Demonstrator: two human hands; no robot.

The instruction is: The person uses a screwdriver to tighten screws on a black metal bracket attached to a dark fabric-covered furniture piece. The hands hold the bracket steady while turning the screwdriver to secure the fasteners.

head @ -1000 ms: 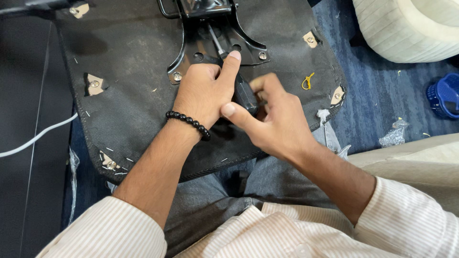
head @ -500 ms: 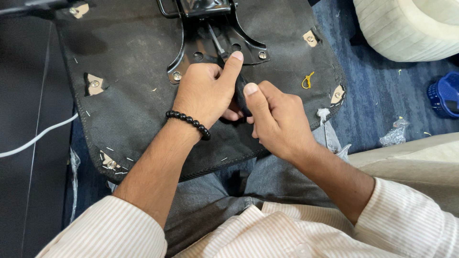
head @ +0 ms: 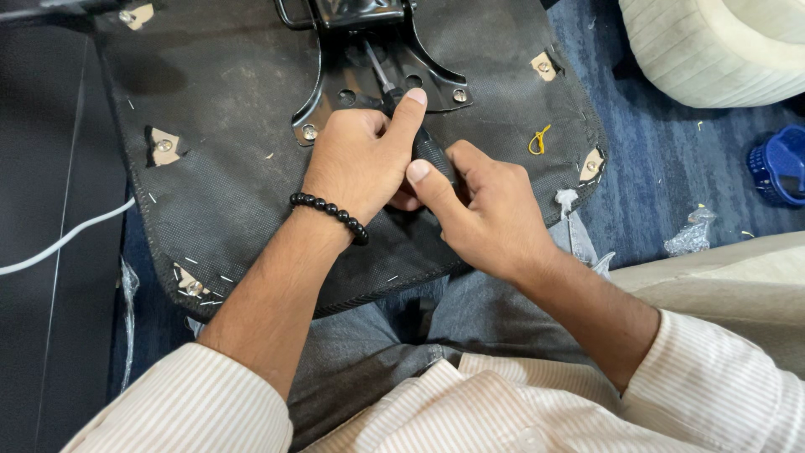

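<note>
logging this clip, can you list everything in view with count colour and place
screwdriver: 1, black handle, centre, in both hands
chair seat underside: 1, black fabric, across the lap
metal bracket: 1, black, top centre of seat
cable: 1, white, left
cushion: 1, cream, top right
basket: 1, blue, right edge
yellow tie: 1, on seat, right
bead bracelet: 1, black, left wrist
left hand: on screwdriver
right hand: on screwdriver handle

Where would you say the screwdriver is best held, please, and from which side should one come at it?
Grip the screwdriver by its thick black handle, coming from the near side. Its thin shaft slants away to the metal bracket, so only the handle gives purchase; the right hand wraps it there, and the left hand steadies it beside.
</note>
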